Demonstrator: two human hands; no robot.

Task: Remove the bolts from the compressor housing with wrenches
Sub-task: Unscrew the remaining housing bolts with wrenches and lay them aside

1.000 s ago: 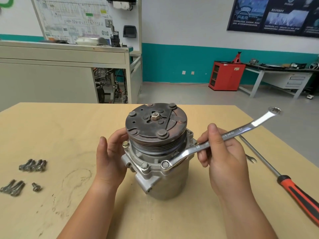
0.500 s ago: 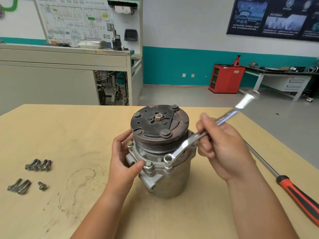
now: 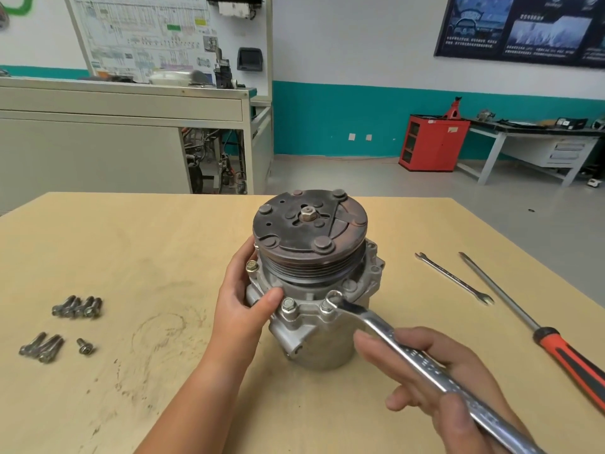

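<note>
Wooden table (image 3: 131,240), workshop behind. One compressor (image 3: 314,339) upright at centre: grey housing, rusty pulley on top, three flange bolts (image 3: 288,304) visible. Left hand (image 3: 242,306) grips its flange at 9 o'clock. Right hand (image 3: 435,381), fingers curled round one wrench (image 3: 386,329), its head on the 6 o'clock bolt. Second wrench (image 3: 453,278) and one screwdriver (image 3: 556,342) at 3 o'clock. Loose bolts (image 3: 77,307) at 9 o'clock.

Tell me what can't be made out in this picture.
Head view:
Back of the compressor housing: hidden by its own body and the pulley.
Tail of the wrench: cut off by the bottom edge; its size marks are blurred.
Fingertips of the left hand: behind the housing.
Screwdriver handle end: cut off by the right edge.
</note>
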